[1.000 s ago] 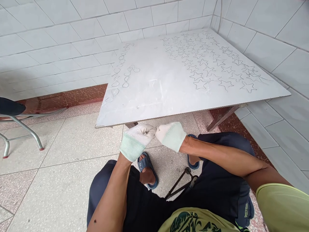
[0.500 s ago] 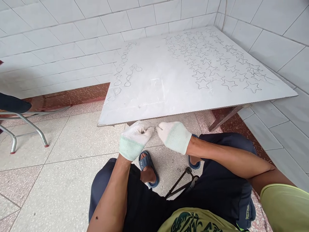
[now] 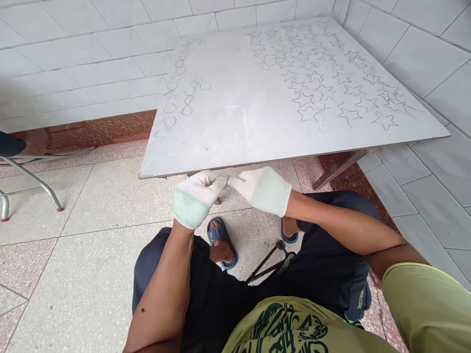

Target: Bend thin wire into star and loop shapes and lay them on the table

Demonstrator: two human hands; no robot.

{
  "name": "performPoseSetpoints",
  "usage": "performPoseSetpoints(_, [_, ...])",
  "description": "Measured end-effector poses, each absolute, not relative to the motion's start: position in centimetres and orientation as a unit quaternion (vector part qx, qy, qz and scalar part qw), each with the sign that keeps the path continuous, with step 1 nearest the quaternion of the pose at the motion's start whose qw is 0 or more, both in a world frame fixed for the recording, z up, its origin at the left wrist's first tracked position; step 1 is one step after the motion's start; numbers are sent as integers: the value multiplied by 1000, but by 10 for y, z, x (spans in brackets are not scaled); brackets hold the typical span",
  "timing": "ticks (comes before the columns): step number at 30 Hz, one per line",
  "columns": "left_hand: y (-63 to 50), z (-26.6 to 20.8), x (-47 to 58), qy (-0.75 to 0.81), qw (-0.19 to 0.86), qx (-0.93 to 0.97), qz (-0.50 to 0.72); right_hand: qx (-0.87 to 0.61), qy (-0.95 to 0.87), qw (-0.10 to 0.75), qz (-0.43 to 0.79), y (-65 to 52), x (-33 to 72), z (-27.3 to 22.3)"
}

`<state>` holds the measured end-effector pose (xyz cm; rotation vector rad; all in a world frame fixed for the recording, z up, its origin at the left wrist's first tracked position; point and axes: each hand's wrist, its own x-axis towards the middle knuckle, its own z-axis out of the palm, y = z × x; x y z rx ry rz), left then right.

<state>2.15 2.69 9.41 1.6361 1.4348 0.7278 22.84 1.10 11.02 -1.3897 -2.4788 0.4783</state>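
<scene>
My left hand [image 3: 198, 193], in a white glove with a pale green cuff, is closed in a pinch on a thin wire [image 3: 228, 188]. The wire is mostly hidden by the fingers, so its shape cannot be made out. Gloved the same way, my right hand [image 3: 261, 189] meets it from the right, its fingers pressed together at the wire. Both hands are in front of the table's near edge, above the floor. On the white tabletop [image 3: 221, 132] lie several star-shaped wires [image 3: 309, 113] at the right and several looped wires [image 3: 187, 107] at the left.
Tiled walls [image 3: 110, 54] border the table at the back and right. A metal-legged stool [image 3: 33, 179] stands at the far left on the speckled floor [image 3: 95, 264]. My sandalled feet [image 3: 222, 242] and a dark metal frame [image 3: 270, 262] are below my hands.
My view has tilted and shifted slightly, so the table appears higher. My right hand's fingers have straightened from a tighter curl and drawn a little away from my left hand.
</scene>
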Motion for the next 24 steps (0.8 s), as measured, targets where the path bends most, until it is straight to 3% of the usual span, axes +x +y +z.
performPoseSetpoints(7, [30, 85, 17, 536, 456, 609, 365, -531, -686, 312, 388, 28, 256, 128])
performPoseSetpoints(17, [32, 75, 18, 514, 518, 604, 320, -511, -698, 267, 425, 20, 240, 120])
performPoseSetpoints(24, [45, 79, 24, 404, 667, 569, 260, -496, -704, 285, 420, 12, 234, 118])
